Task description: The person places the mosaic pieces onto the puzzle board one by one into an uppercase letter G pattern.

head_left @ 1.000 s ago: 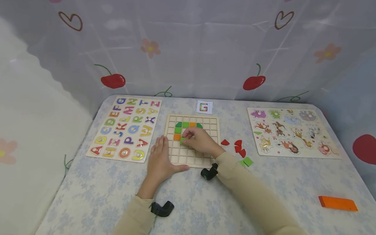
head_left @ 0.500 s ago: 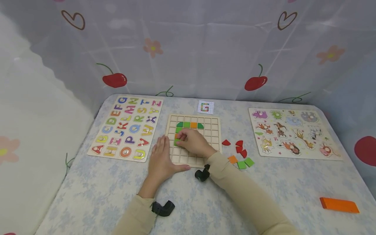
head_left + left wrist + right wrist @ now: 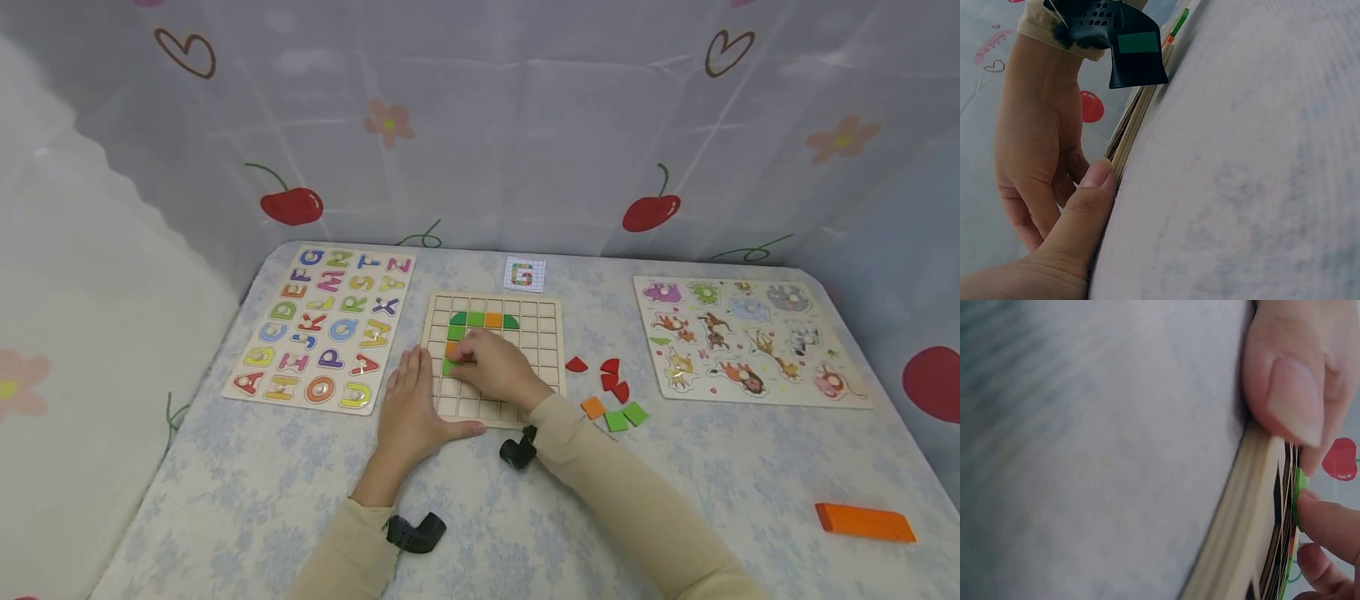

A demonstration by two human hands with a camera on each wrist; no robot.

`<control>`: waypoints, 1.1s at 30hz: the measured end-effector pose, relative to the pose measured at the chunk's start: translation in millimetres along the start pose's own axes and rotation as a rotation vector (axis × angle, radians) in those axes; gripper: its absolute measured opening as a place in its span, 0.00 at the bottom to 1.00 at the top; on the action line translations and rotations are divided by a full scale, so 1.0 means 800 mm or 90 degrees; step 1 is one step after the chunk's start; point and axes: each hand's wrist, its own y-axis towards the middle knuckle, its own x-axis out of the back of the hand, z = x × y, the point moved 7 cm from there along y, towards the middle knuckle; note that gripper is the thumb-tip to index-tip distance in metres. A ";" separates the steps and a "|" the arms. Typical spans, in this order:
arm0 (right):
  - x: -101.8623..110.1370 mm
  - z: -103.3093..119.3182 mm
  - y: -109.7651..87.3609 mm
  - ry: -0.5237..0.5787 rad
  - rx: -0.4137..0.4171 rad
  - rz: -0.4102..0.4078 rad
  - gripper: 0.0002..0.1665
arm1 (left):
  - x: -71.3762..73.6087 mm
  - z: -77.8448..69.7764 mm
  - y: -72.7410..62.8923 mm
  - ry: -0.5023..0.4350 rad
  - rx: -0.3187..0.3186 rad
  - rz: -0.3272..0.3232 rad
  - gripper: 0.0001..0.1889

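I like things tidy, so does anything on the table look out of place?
Maybe the orange block: it lies alone, far right on the table, apart from the grid board and loose tiles. Nothing looks spilled or broken.

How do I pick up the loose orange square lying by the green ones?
Come from above and pinch the orange square by opposite edges, since it lies flat. Its left probably gives more finger room: a loose green square sits close on its right.
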 end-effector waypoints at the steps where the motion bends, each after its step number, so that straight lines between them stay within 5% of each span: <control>1: 0.000 -0.001 -0.001 -0.008 0.003 0.002 0.08 | 0.000 0.000 0.000 0.000 0.000 0.000 0.78; 13: 0.027 -0.015 -0.028 0.000 0.006 0.013 0.14 | -0.002 0.005 0.001 -0.001 0.010 -0.010 0.79; 26: 0.106 -0.120 -0.095 -0.065 -0.112 0.002 0.22 | -0.002 0.002 0.001 -0.011 0.015 -0.001 0.79; 33: 0.114 -0.146 -0.111 -0.047 -0.139 0.023 0.20 | -0.002 0.001 0.002 -0.006 0.009 -0.007 0.79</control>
